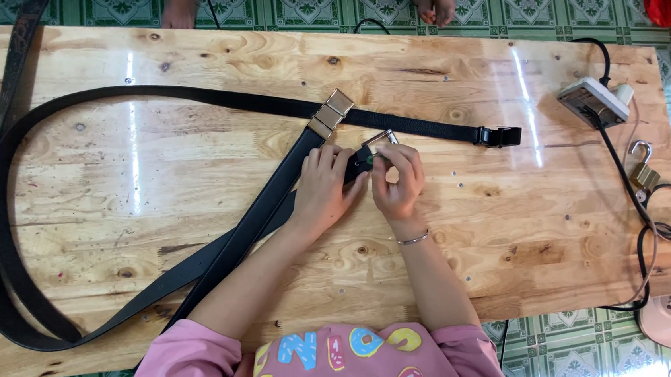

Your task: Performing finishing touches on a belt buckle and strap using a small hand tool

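The person wears a pink top whose short sleeves end above the elbows, leaving both forearms bare. Across the chest at six o'clock runs a row of puffy letters in blue, yellow, pink and white, some apparently speckled like sprinkles, though the frame edge cuts them off. The left hand (323,189) is bare, and a thin silvery bangle (414,238) circles the wrist of the right hand (400,182).

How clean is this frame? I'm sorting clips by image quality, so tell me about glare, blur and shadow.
Head view: two bright glare streaks cross the glossy wooden table; the left hand, right hand and black belt are sharp; shadows are faint; the far right edge looks slightly smeared.
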